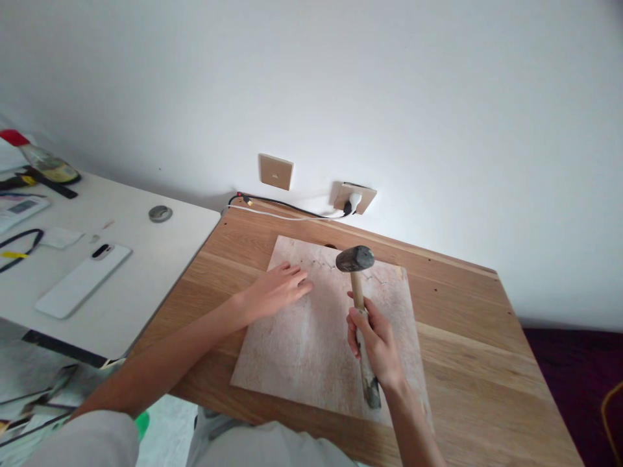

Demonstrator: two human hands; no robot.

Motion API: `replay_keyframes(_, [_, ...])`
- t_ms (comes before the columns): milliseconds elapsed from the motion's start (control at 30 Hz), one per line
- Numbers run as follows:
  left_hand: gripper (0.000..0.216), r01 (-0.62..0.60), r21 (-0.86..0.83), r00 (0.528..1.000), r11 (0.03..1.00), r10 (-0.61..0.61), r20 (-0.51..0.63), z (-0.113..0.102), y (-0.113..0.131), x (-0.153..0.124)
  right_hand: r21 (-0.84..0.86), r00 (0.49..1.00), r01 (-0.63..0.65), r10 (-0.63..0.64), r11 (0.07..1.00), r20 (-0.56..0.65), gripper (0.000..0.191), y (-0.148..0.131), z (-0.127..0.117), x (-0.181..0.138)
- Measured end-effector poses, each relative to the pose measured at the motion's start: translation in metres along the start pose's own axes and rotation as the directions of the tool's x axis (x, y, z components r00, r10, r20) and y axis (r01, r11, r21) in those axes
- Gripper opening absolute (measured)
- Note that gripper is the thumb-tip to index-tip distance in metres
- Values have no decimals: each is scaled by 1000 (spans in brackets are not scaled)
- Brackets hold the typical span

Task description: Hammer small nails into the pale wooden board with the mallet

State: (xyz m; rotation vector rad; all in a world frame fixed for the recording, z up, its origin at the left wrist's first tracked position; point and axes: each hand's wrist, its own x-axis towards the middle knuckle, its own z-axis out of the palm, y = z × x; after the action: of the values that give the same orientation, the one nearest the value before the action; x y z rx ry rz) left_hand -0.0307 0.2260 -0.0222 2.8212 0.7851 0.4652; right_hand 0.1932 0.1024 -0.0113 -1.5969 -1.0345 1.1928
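A pale, worn square board (311, 344) lies on a wooden table (462, 337). My right hand (374, 340) is wrapped round the wooden handle of a hammer (357, 279), whose dark head is raised over the far part of the board. My left hand (280, 288) lies flat on the board's left side, fingers stretched out towards the hammer head. Small dark marks, perhaps nails, show on the board near my left fingertips; they are too small to name.
A white desk (146, 259) adjoins on the left, carrying a white phone (82, 279), a red-capped bottle (39, 159), a round metal lid (160, 213) and cables. Wall sockets (353, 198) with a plugged cable sit behind the table. Dark floor lies to the right.
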Motion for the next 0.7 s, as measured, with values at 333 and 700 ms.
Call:
replay_keyframes(333, [30,37,-29,999,999,-36,33,15,4,6,11,999,-17,17,1000,38,63,9,1,0])
replay_keyframes(700, [12,368,-436,879,821,-461,-126,31,-39,28,25,998,-48,47,999,43,68,8,4,-1])
